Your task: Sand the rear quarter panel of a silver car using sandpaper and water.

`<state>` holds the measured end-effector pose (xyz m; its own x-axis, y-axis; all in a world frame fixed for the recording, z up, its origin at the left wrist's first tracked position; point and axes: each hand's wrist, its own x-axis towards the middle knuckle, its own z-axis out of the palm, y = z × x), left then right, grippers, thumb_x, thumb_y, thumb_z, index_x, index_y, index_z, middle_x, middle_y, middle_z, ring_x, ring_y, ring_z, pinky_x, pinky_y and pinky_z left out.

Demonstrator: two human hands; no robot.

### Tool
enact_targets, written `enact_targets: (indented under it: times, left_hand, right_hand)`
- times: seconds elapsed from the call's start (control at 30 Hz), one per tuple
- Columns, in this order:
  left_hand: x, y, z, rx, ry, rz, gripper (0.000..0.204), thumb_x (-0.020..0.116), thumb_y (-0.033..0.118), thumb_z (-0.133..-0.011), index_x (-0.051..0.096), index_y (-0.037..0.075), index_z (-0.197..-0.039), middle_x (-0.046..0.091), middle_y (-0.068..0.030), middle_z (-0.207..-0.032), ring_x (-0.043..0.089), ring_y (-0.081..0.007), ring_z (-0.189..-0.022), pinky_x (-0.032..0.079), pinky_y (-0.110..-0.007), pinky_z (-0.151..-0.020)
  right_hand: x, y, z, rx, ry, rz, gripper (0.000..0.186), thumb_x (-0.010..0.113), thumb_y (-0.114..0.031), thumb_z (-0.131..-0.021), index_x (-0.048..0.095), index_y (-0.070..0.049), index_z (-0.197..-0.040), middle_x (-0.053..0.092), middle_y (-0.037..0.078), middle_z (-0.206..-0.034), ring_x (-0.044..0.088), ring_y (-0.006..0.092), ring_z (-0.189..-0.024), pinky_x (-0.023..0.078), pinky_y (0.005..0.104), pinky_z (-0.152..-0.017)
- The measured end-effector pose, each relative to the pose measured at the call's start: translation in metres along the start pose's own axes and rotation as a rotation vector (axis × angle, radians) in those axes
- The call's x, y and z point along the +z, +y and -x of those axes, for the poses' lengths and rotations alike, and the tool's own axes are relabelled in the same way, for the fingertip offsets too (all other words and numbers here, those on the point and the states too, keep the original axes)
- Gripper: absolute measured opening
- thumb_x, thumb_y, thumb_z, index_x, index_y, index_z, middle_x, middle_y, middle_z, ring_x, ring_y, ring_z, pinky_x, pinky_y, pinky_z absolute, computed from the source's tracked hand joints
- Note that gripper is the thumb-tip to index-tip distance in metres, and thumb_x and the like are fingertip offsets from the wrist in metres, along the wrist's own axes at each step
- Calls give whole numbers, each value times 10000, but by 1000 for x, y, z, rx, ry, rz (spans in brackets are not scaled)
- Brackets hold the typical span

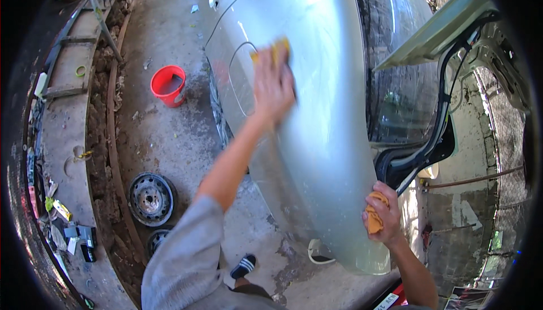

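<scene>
My left hand is pressed on the silver-green rear side panel of a car, near the outline of the fuel flap. Under its fingers is a yellow pad, whose upper edge shows; motion blur hides whether it is sponge or cloth. My right hand is closed around a crumpled orange cloth at the panel's rear corner, beside the trunk opening. The panel has a dull, wet-looking sheen with pale streaks.
The trunk lid stands raised at the right, beside the rear window. On the concrete at the left are a red bucket and a steel wheel rim, with another partly hidden. A long board with tools and scraps runs along the left.
</scene>
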<state>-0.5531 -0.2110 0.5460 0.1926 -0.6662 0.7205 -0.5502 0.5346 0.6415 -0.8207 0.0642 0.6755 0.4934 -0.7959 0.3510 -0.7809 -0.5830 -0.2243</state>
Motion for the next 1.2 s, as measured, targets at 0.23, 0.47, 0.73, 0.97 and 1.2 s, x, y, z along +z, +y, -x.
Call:
enact_targets:
  times: [0.23, 0.47, 0.73, 0.97, 1.2]
  left_hand:
    - [-7, 41, 56, 119, -197, 111, 610, 389, 223, -936, 335, 67, -1523, 223, -243, -1587, 144, -390, -1494, 94, -495, -1211]
    - [11, -5, -108, -110, 46, 76, 506, 406, 207, -987, 421, 27, -1459, 300, -256, -1546, 249, -467, -1432, 207, -514, -1185]
    - [-21, 74, 67, -90, -127, 266, 541, 413, 289, -942, 473, 164, -1465, 313, -190, -1569, 205, -423, -1471, 119, -546, -1197]
    - [-23, 92, 133, -290, -29, 205, 529, 381, 232, -986, 394, 72, -1491, 227, -219, -1591, 206, -397, -1472, 146, -503, -1202]
    - [-33, 186, 211, -297, -35, 140, 606, 479, 168, -909, 386, 100, -1504, 240, -269, -1571, 193, -451, -1464, 126, -545, -1195]
  right_hand:
    - [-5, -1, 18, 53, -36, 22, 384, 732, -45, -730, 634, -22, -1101, 526, 220, -1254, 535, 416, -1175, 469, 474, -977]
    - [5, -1, 4, 2, -41, -19, 392, 741, -50, -731, 629, -36, -1106, 529, 213, -1247, 544, 417, -1161, 472, 481, -976]
    - [-9, 0, 9, 28, -59, 90, 333, 691, -41, -793, 595, -8, -1110, 492, 240, -1287, 530, 420, -1190, 471, 467, -990]
    - [1, 1, 6, 8, 0, 64, 360, 722, -13, -759, 629, -4, -1107, 519, 236, -1264, 539, 412, -1185, 484, 462, -962]
    - [-6, 9, 4, -157, 52, 44, 325, 678, 40, -718, 683, -37, -1034, 557, 201, -1277, 560, 400, -1164, 487, 442, -958]
